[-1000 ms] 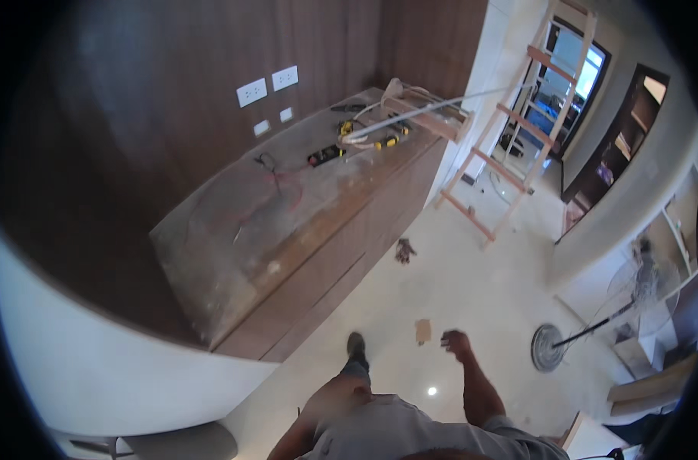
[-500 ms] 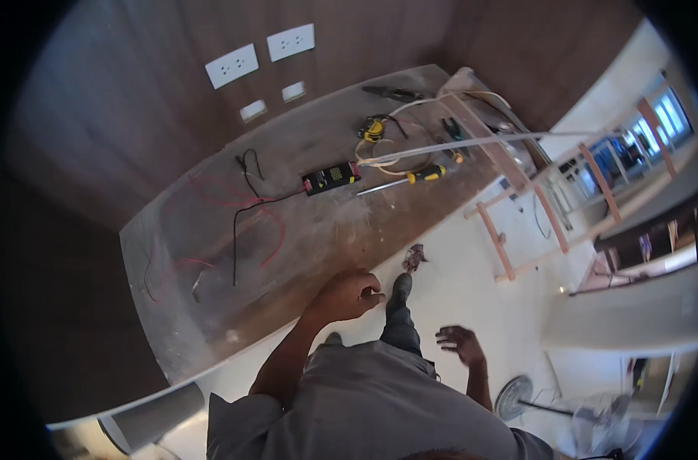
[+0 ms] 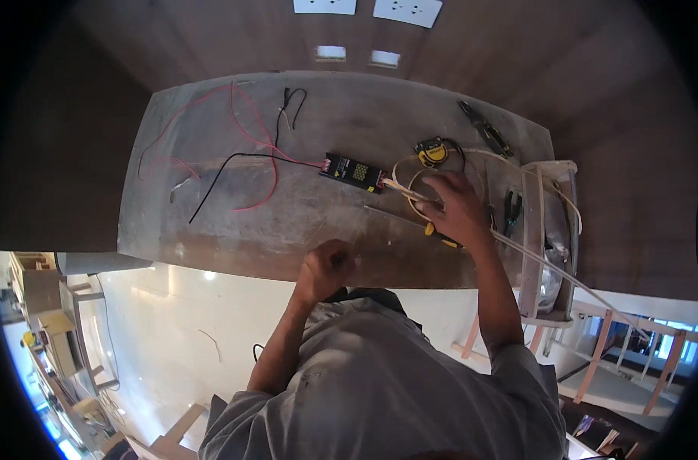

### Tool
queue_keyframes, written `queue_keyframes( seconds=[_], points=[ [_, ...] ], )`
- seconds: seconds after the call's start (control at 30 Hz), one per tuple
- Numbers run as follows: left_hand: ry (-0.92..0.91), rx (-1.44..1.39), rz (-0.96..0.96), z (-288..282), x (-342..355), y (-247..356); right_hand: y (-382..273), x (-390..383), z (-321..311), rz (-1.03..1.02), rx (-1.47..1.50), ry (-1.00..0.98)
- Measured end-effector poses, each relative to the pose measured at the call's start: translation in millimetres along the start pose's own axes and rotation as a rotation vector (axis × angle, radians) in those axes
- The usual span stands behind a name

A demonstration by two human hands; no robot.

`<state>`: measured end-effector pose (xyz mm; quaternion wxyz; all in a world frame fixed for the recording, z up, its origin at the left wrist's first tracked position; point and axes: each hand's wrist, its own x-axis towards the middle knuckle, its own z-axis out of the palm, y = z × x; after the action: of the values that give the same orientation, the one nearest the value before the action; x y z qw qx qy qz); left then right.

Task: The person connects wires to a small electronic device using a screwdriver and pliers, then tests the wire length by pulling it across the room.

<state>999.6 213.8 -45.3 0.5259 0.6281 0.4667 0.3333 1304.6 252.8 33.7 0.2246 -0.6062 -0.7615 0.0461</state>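
Observation:
My left hand (image 3: 326, 268) is curled at the dusty countertop's (image 3: 357, 234) front edge; whether anything is in it is hidden. My right hand (image 3: 456, 201) reaches with fingers apart over pale cables and a long thin strip (image 3: 533, 261) leaving a black power supply (image 3: 353, 172). Red and black wires (image 3: 253, 153) run from its left end. A yellow-handled screwdriver (image 3: 395, 215) lies under my right hand. A yellow tape measure (image 3: 432, 153), black pliers (image 3: 483, 126) and dark-handled pliers (image 3: 511, 211) lie nearby.
A wooden box frame (image 3: 533, 230) stands at the counter's right end, a wooden ladder (image 3: 606, 345) beyond it. Socket plates (image 3: 406, 11) and cutouts (image 3: 385, 59) are in the brown back panel. Shelving and wood pieces (image 3: 54, 322) stand on the floor at left.
I have stepped up and turned to face the counter squarely. My right hand has risen from beside my body to over the cables at the power supply's right.

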Motion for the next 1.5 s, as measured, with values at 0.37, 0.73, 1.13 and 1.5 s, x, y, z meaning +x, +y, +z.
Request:
queue_keyframes(
  seconds=[0.37,0.73,1.13,1.5],
  points=[
    [0.003,-0.04,-0.097,-23,50,-15,-57,86,66,-0.022,-0.369,-0.431],
    [0.234,-0.918,-0.3,20,83,-4,-87,124,51,-0.064,-0.294,-0.462],
    [0.279,-1.613,-0.025,46,108,10,-53,78,-9,0.122,0.557,-0.287],
    [0.347,-1.501,0.138,33,85,56,-59,62,-41,-0.006,0.56,-0.406]
  ],
)
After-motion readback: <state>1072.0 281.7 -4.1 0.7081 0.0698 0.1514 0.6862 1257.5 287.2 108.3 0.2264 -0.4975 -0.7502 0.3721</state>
